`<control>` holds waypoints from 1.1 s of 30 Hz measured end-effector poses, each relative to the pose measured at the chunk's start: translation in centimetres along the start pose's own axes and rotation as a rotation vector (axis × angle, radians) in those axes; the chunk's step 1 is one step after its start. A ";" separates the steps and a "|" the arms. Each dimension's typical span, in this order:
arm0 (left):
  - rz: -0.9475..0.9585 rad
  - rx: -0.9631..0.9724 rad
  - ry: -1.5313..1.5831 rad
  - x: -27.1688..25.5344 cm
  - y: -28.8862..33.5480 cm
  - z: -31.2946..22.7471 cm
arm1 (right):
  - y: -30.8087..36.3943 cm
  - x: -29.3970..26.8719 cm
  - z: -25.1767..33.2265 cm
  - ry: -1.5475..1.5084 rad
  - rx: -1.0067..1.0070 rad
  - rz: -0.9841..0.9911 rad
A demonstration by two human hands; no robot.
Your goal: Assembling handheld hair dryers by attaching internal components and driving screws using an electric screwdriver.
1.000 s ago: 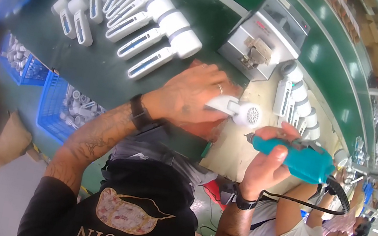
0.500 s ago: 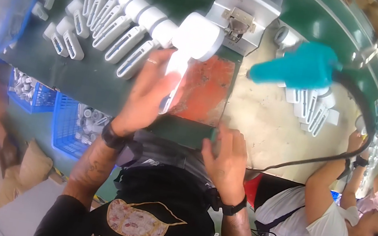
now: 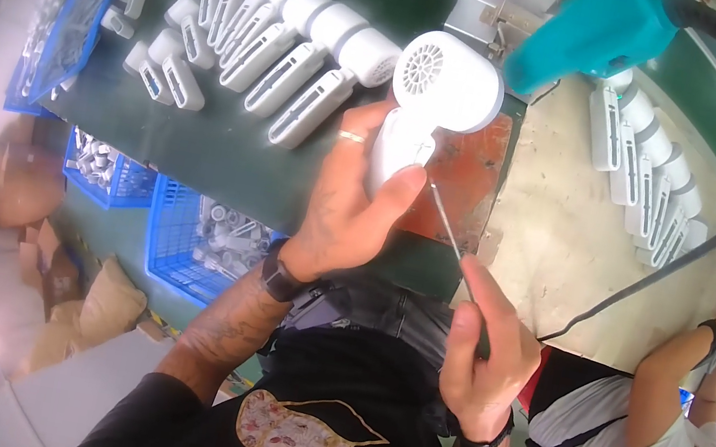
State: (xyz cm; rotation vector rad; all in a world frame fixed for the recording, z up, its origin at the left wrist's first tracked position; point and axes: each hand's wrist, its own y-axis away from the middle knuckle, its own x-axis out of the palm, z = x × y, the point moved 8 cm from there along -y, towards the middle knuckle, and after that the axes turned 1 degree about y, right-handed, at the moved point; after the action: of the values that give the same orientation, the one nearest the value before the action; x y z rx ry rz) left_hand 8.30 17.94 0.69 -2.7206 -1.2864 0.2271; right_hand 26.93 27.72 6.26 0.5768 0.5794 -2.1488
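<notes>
My left hand (image 3: pixel 352 203) is closed round the handle of a white hair dryer (image 3: pixel 450 82), held up over the workbench. Its round head carries a vented grille facing left and up, and the thumb presses on the handle. My right hand (image 3: pixel 489 352) grips a slim screwdriver (image 3: pixel 447 220), with the index finger stretched along its thin metal shaft. The shaft's tip is close to the dryer's handle but looks apart from it. Most of the screwdriver's handle is hidden in the palm.
Rows of similar white dryers (image 3: pixel 312 105) lie on the green bench at left, more (image 3: pixel 636 167) on the tan board at right. A teal corded tool (image 3: pixel 591 40) hangs before a grey metal fixture (image 3: pixel 483 1). Blue crates (image 3: pixel 166 252) stand below; a co-worker (image 3: pixel 629 425) works at right.
The view has shifted, so bench things sit further right. My left hand has turned the dryer so its grille shows. My right hand, seen without a tool before, now has a screwdriver raised toward it.
</notes>
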 end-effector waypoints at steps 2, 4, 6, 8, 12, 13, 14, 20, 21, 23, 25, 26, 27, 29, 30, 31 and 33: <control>0.033 0.029 -0.083 0.2 -0.1 -0.1 | -0.5 0.5 0.8 0.018 -0.057 0.053; 0.049 0.108 -0.104 0.4 -0.2 -0.5 | -0.8 0.1 1.0 0.015 -0.053 0.055; 0.023 0.085 -0.097 0.3 -0.1 -0.4 | -1.2 -0.1 0.9 0.013 -0.049 0.056; 0.000 0.057 -0.085 0.2 0.0 -0.1 | -1.3 -0.2 1.0 0.045 -0.087 0.077; 0.003 0.012 -0.061 0.2 0.0 0.1 | -1.6 -0.3 0.9 0.093 -0.080 0.098; 0.007 0.012 -0.059 0.2 0.0 0.2 | -1.6 -0.4 1.0 0.096 -0.102 0.083; 0.003 0.014 -0.063 0.2 0.0 0.4 | -1.7 -0.4 1.1 0.096 -0.127 0.067; 0.005 0.027 -0.103 0.1 -0.1 0.2 | -1.9 -0.6 1.4 0.112 -0.138 0.078; 0.002 0.025 -0.109 0.2 -0.2 0.2 | -1.9 -0.7 1.5 0.113 -0.142 0.073; 0.013 0.047 -0.125 0.1 0.1 0.2 | -1.6 -0.7 1.7 0.132 -0.125 0.105; 0.024 0.067 -0.141 0.2 0.3 0.0 | -1.6 -0.8 1.8 0.134 -0.138 0.095; 0.014 0.039 -0.118 0.2 0.3 0.1 | -1.7 -0.8 1.9 0.132 -0.150 0.090; 0.005 0.011 -0.095 0.1 0.2 0.3 | -1.9 -0.8 1.9 0.132 -0.151 0.087; 0.002 0.021 -0.091 0.2 0.1 0.5 | -1.9 -0.7 1.9 0.137 -0.154 0.087; -0.003 0.028 -0.085 0.2 0.1 0.5 | -1.9 -0.8 1.9 0.135 -0.151 0.087; 0.000 0.026 -0.086 0.5 0.1 0.3 | -1.9 -1.0 2.1 0.156 -0.162 0.087; -0.025 0.098 -0.192 0.6 0.1 -0.8 | -2.0 -1.2 2.6 0.193 -0.183 0.084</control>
State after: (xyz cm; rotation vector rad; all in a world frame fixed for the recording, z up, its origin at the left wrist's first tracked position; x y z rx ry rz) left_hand 8.93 18.34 1.40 -2.6512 -1.3166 0.5457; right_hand 25.46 28.02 9.45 0.6990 0.8326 -1.9487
